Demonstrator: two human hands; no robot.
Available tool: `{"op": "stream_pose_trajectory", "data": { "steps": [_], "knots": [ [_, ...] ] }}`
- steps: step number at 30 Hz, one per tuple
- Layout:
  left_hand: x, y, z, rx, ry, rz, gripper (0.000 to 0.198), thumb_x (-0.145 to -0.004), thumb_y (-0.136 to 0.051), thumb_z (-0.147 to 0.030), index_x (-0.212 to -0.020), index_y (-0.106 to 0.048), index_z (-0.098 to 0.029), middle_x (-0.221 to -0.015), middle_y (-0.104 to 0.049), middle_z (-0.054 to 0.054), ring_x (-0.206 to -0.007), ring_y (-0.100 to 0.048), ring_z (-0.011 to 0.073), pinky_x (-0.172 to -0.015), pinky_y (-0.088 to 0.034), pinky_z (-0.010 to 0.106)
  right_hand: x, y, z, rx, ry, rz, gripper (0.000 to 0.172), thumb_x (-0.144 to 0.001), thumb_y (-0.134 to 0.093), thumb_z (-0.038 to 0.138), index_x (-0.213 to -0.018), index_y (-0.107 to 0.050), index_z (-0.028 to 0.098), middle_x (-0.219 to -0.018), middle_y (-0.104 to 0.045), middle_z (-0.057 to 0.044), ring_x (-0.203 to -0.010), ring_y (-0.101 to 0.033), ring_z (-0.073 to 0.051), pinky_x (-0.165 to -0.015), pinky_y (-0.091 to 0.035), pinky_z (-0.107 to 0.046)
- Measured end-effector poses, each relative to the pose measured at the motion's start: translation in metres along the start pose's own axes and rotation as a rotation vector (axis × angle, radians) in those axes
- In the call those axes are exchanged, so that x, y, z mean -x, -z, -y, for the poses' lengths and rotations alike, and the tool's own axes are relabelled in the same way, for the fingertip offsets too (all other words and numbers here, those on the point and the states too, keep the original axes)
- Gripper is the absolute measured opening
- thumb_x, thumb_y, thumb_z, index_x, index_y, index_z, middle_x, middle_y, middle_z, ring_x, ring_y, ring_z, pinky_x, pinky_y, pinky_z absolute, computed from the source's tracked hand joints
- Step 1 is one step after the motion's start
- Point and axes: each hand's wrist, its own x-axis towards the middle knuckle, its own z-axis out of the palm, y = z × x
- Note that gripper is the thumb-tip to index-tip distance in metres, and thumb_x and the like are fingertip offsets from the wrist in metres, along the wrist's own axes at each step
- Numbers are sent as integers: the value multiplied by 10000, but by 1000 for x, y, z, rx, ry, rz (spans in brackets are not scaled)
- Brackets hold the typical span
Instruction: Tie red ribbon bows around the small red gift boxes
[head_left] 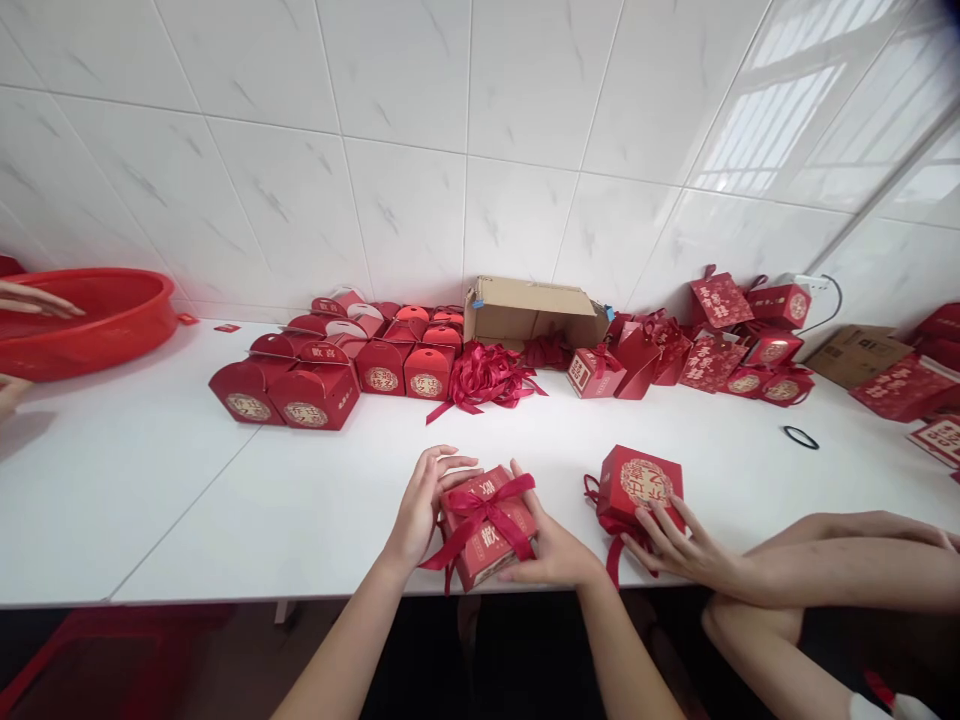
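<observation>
Between my two hands sits a red gift box (480, 570) with gold lettering, at the table's front edge. A dark red ribbon (487, 510) is tied in a bow across its top, its tails hanging over the sides. My left hand (427, 505) wraps the box's left side, fingers curled over the far corner. My right hand (553, 545) grips the right side, with the thumb along the near edge. Beyond the box lies a heap of loose red ribbons (491, 378).
Red boxes (319, 385) stand in rows at the back left, beside an open cardboard box (540, 297). A red basin (142, 310) is far left, near another person's hand. At right, a co-worker's hand (675, 535) touches a red box (622, 470). A black band (801, 437) lies beyond.
</observation>
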Motion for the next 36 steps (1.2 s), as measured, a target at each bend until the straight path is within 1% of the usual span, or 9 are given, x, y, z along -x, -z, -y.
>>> {"op": "stream_pose_trajectory", "data": {
  "steps": [6, 10, 12, 21, 24, 26, 28, 32, 36],
  "knots": [
    [5, 26, 10, 14, -102, -230, 432, -866, -419, -573, -1142, -451, -241, -1277, -539, 106, -1214, -496, 249, -983, -380, 402, -25, -13, -16, -106, 51, -223, 1107, -696, -750, 302, -1465, 45, 286, -1425, -383, -156, -1185, -531, -273, -932, -475, -441],
    [15, 48, 10, -61, -91, -348, 472, -834, -473, -579, -1180, -448, -258, -1303, -510, 108, -1250, -447, 272, -1015, -330, 448, -45, -6, -28, 271, 7, -956, 1050, -752, -675, 357, -1463, 76, 176, -1520, -31, -225, -1412, -67, -353, -1070, -233, -583],
    [20, 56, 9, -86, -94, -397, 497, -813, -512, -573, -1195, -443, -262, -1312, -496, 108, -1263, -427, 283, -1034, -305, 479, -48, -9, -31, 452, -23, -1098, 1035, -783, -634, 364, -1459, 120, 149, -1510, 181, -199, -1401, 141, -352, -1083, -122, -618],
    [-6, 117, -24, -677, -274, -684, 790, -632, -708, -480, -1300, -384, -210, -1392, -398, 156, -1279, -398, 321, -988, -390, 520, -26, -50, -33, 667, -123, -749, 801, -854, -505, 235, -1484, -11, 263, -1535, 163, -77, -1419, 56, -339, -1081, -230, -581],
    [-34, 150, -58, -1147, -429, -910, 1014, -520, -755, -505, -1368, -330, -145, -1430, -341, 194, -1324, -285, 394, -1047, -224, 617, -25, -49, -36, 699, -120, -741, 744, -851, -487, 199, -1480, -93, 251, -1538, 116, -95, -1424, 18, -322, -1087, -249, -551],
    [-53, 171, -78, -1281, -357, -1005, 1171, -452, -780, -553, -1417, -242, -165, -1518, -127, 213, -1350, -150, 465, -1012, -183, 681, -25, -47, -38, 700, -117, -743, 720, -846, -488, 191, -1473, -138, 242, -1538, 90, -109, -1425, -5, -318, -1084, -272, -533],
    [-70, 189, -90, -1367, -201, -997, 1215, -474, -746, -625, -1449, -160, -196, -1541, 2, 201, -1362, -65, 488, -1000, -164, 700, -26, -46, -41, 692, -114, -753, 693, -843, -490, 191, -1463, -185, 241, -1537, 56, -116, -1425, -34, -316, -1076, -297, -521],
    [-87, 213, -88, -1461, 119, -824, 961, -678, -508, -738, -1422, -277, -176, -1534, -109, 196, -1355, -144, 478, -976, -221, 694, -25, -45, -47, 669, -98, -788, 617, -853, -484, 211, -1434, -276, 237, -1533, -10, -123, -1420, -88, -315, -1070, -317, -514],
    [-82, 211, -69, -1473, 28, -787, 990, -710, -471, -743, -1438, -208, -127, -1526, 14, 237, -1381, -57, 449, -1031, -210, 623, -23, -46, -49, 650, -91, -806, 583, -864, -487, 251, -1420, -312, 249, -1536, -33, -114, -1417, -97, -326, -1062, -322, -526]
  ]
}}
